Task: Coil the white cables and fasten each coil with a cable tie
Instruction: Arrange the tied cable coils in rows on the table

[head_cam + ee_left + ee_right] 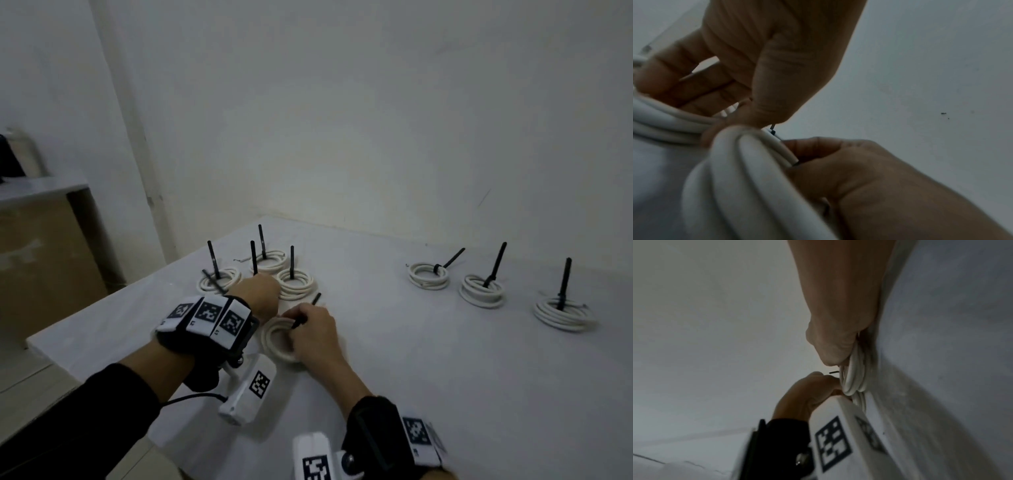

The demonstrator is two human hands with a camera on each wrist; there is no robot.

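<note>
A coiled white round cable (278,339) is held on the white desk (445,377) near its front left, gripped by the curled fingers of the right hand (317,334). A thin black plastic cable tie (305,313) is pinched by the same hand. The coil's far side is gripped by the left hand (262,296); seven tied white coils lie beyond.

Both bare hands, left hand (255,296) and right hand (317,334), wear black wrist straps (371,431) with white marker-printed blocks (205,317), white cameras (248,390), a black cable (191,398), and a black sleeve (102,411).
</note>
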